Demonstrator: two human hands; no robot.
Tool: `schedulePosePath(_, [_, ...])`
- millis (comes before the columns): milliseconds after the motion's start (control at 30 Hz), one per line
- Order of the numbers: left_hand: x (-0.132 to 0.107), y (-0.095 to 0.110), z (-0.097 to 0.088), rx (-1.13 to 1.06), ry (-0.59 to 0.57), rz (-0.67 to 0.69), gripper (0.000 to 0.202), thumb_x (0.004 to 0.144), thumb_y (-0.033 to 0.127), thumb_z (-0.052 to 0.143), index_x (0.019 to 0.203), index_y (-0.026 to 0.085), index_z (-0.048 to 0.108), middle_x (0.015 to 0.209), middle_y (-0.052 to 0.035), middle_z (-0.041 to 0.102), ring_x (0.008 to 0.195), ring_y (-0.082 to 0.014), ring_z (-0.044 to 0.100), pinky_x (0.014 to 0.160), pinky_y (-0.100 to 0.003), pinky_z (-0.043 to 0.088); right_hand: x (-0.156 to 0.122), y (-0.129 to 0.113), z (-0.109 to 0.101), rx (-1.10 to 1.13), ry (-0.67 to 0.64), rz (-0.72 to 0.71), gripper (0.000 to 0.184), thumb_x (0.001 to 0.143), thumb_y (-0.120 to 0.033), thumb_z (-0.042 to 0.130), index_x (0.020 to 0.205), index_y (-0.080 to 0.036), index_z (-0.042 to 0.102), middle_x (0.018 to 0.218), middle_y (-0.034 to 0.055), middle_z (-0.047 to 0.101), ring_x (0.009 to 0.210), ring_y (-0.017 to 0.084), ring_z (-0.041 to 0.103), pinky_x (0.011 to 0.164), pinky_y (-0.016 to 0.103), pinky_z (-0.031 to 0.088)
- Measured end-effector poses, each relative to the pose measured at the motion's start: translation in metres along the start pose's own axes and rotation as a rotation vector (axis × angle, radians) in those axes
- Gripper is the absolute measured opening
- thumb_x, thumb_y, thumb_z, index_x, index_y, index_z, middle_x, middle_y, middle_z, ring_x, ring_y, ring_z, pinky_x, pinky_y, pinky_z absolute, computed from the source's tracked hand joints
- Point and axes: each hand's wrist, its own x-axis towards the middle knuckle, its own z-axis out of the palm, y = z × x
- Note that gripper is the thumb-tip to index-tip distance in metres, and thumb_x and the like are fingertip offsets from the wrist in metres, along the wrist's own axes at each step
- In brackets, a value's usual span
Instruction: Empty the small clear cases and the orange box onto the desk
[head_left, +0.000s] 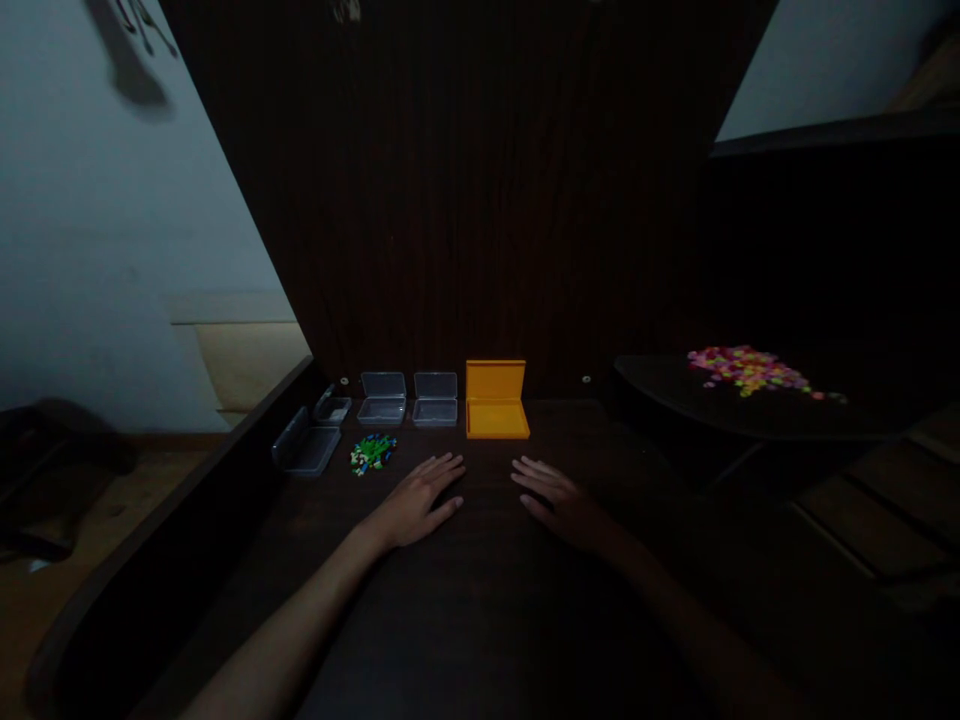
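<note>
My left hand lies flat on the dark wooden table, fingers stretched out, holding nothing. Across from it my right hand rests the same way, palm down and unfilled. Beyond both hands stands a yellow box with its lid raised. A pile of small green, blue and white pieces lies just beyond and left of my left hand. Behind the pile are lidded clear plastic boxes: one box beside the yellow one, another box to its left, both with lids up.
At the far left sit a clear box and a smaller clear box. A raised side edge bounds the table on the left. On a rounded shelf at right lies a heap of pink, yellow and purple pieces. A dark panel rises behind.
</note>
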Motion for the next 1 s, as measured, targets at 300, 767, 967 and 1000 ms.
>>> schedulePosePath(300, [-0.001, 0.003, -0.004, 0.014, -0.04, -0.009, 0.056, 0.098, 0.05, 0.034, 0.146, 0.021, 0.04, 0.154, -0.0092, 0.038, 0.146, -0.0225, 0.03, 0.121, -0.046, 0.026, -0.004, -0.008, -0.011, -0.022, -0.134, 0.02, 0.052, 0.098, -0.044, 0.044, 0.146, -0.023, 0.044, 0.155, 0.0074, 0.033, 0.146, 0.027, 0.026, 0.119, 0.054, 0.025])
schedulePosePath(767, [-0.003, 0.003, -0.005, 0.025, -0.085, 0.016, 0.063, 0.097, 0.054, 0.036, 0.15, 0.019, 0.033, 0.157, -0.0106, 0.03, 0.148, -0.0243, 0.023, 0.121, -0.049, 0.022, -0.004, -0.016, -0.015, -0.04, -0.2, 0.019, 0.06, 0.097, -0.051, 0.043, 0.15, -0.023, 0.036, 0.158, 0.0078, 0.029, 0.148, 0.028, 0.019, 0.12, 0.056, 0.02])
schedulePosePath(967, [-0.003, 0.005, -0.007, 0.033, -0.108, 0.011, 0.066, 0.096, 0.056, 0.034, 0.15, 0.018, 0.032, 0.158, -0.0113, 0.027, 0.149, -0.0244, 0.02, 0.122, -0.049, 0.02, -0.005, -0.017, -0.012, 0.005, -0.186, -0.032, 0.056, 0.098, -0.048, 0.044, 0.148, -0.025, 0.039, 0.157, 0.008, 0.031, 0.147, 0.028, 0.022, 0.119, 0.055, 0.024])
schedulePosePath(1000, [-0.003, 0.005, -0.007, 0.034, -0.111, 0.013, 0.066, 0.096, 0.056, 0.034, 0.15, 0.018, 0.032, 0.158, -0.0112, 0.027, 0.149, -0.0243, 0.02, 0.122, -0.048, 0.02, -0.005, -0.017, -0.011, -0.001, -0.18, -0.035, 0.056, 0.097, -0.048, 0.045, 0.149, -0.026, 0.038, 0.157, 0.0077, 0.03, 0.147, 0.028, 0.021, 0.119, 0.055, 0.023])
